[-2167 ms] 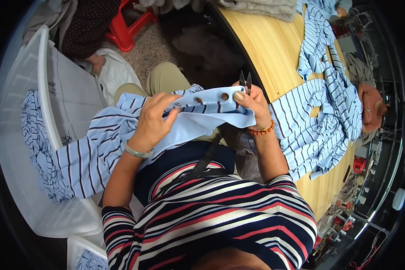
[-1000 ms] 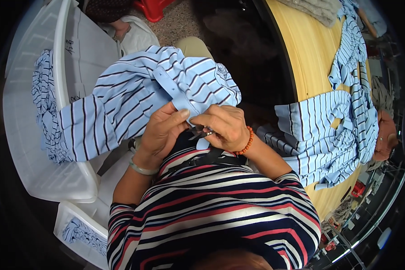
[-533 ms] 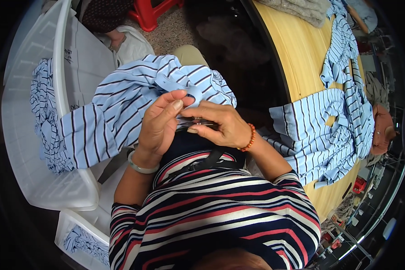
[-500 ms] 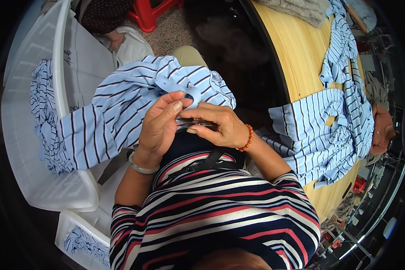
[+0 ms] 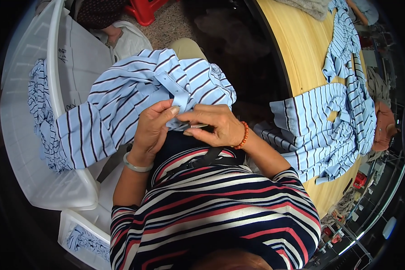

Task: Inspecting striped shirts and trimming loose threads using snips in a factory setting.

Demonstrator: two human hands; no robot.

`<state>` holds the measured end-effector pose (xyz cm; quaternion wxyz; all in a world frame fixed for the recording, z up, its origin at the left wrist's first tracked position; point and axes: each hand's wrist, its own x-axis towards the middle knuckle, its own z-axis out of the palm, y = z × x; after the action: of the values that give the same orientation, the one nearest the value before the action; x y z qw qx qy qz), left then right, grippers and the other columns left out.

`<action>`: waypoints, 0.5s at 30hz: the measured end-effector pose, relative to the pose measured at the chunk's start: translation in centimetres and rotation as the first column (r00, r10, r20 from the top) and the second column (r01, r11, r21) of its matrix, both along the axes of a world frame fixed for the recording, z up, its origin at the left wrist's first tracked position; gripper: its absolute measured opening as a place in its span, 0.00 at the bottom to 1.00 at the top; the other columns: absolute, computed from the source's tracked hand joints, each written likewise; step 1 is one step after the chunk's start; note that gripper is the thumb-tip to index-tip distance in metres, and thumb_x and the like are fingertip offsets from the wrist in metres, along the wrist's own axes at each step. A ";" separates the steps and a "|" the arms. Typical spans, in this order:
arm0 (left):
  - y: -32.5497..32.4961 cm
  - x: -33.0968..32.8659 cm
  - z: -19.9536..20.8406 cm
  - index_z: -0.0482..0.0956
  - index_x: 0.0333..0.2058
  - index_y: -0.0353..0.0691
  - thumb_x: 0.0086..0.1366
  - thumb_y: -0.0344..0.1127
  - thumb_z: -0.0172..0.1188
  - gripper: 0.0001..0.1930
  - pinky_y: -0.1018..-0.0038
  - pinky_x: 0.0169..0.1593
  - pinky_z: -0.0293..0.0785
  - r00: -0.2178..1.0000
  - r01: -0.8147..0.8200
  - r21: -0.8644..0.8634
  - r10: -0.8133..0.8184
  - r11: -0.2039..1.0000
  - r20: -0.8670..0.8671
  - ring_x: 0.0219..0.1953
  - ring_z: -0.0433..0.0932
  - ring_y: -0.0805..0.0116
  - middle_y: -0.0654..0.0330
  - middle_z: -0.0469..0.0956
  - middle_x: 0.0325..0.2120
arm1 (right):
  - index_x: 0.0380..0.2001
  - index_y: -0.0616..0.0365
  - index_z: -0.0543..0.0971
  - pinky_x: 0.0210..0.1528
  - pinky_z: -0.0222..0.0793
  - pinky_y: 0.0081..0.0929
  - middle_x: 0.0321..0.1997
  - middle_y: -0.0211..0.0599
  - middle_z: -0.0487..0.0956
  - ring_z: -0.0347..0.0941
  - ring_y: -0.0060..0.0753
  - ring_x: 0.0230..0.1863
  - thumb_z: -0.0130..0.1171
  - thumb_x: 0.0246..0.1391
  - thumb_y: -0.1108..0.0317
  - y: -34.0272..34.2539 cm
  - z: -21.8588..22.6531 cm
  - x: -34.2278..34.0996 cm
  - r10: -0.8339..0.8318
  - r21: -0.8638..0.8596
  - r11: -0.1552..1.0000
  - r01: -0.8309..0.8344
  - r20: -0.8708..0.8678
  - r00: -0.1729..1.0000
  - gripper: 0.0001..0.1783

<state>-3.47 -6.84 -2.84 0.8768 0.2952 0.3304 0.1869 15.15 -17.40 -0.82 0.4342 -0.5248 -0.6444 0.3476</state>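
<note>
Across my lap lies a light blue garment [image 5: 130,81] with dark and white stripes. A plain blue band [image 5: 179,95] with small holes or buttons stands up from it. My left hand [image 5: 152,128] is closed, thumb and finger pinching the band's lower end. Close beside it, my right hand [image 5: 218,123] is curled around small metal thread snips [image 5: 199,126], mostly hidden by the fingers. Its fingertips are near the pinched end of the band; whether they touch it I cannot tell.
A white plastic bin [image 5: 58,58] stands at the left, part of the garment draped over its rim. Another bin [image 5: 87,225] below it holds striped cloth. On the wooden table [image 5: 297,58] at the right lie more striped garments [image 5: 319,117]. A red stool [image 5: 144,11] is at the far side.
The blue band, curled over my fingers before, now stands straighter above them. My left hand has dropped slightly, and the snips show less between my right fingers.
</note>
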 end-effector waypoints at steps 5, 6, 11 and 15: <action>0.2 -0.1 1.6 0.77 0.48 0.29 0.67 0.26 0.56 0.12 0.78 0.50 0.73 0.997 -0.062 -0.066 0.065 0.996 0.040 0.43 0.79 0.74 0.57 0.81 0.41 | 0.49 0.61 0.81 0.26 0.62 0.20 0.25 0.33 0.75 0.69 0.22 0.24 0.66 0.51 0.74 0.8 -0.1 1.2 -0.208 0.083 0.972 0.218 -0.108 0.972 0.20; 0.2 -0.1 2.0 0.77 0.48 0.29 0.68 0.26 0.56 0.12 0.78 0.50 0.74 0.997 -0.057 -0.075 0.061 0.996 0.050 0.43 0.79 0.74 0.57 0.81 0.41 | 0.49 0.61 0.81 0.26 0.62 0.20 0.25 0.33 0.75 0.69 0.22 0.24 0.66 0.51 0.74 1.0 0.0 1.2 -0.204 0.090 0.973 0.213 -0.106 0.973 0.20; 0.2 -0.1 2.6 0.73 0.53 0.28 0.69 0.27 0.52 0.15 0.70 0.57 0.71 0.995 -0.011 -0.050 0.016 0.999 0.101 0.50 0.77 0.68 0.53 0.79 0.47 | 0.48 0.62 0.82 0.25 0.61 0.21 0.23 0.33 0.75 0.68 0.22 0.23 0.67 0.49 0.74 1.7 0.5 1.2 -0.167 0.130 0.975 0.179 -0.100 0.981 0.20; 0.0 -0.1 2.4 0.73 0.53 0.28 0.70 0.28 0.52 0.15 0.70 0.57 0.71 0.991 -0.023 -0.088 0.034 0.996 0.131 0.50 0.77 0.67 0.53 0.78 0.47 | 0.47 0.61 0.83 0.23 0.60 0.21 0.21 0.33 0.74 0.67 0.22 0.20 0.68 0.49 0.75 2.1 0.9 1.2 -0.160 0.179 0.969 0.171 -0.072 0.984 0.19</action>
<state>-3.60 -6.79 -0.44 0.9060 0.2391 0.2835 0.2040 16.35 -15.33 0.03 0.5265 -0.5242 -0.6151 0.2639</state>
